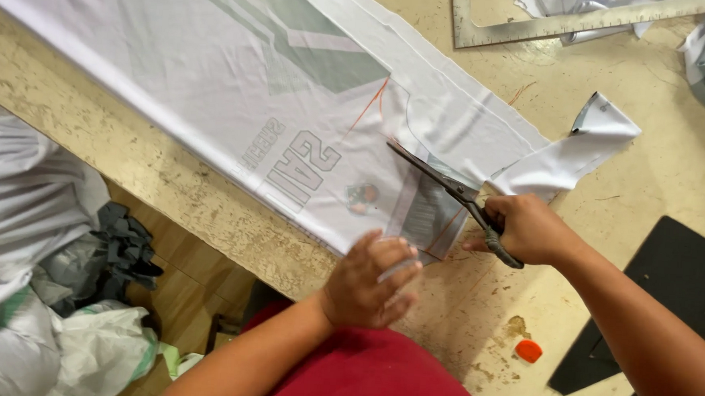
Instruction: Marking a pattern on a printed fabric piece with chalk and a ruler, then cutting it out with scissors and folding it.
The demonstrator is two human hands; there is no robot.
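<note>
Tailoring workshop: worn cutting table point(130, 154), metal square ruler point(554, 24), fabric scraps point(124, 250).

Worn beige table point(675, 171), printed white fabric point(214, 78), metal square ruler point(554, 24), black mat point(670, 279), small orange piece, perhaps chalk point(528, 351)
</note>
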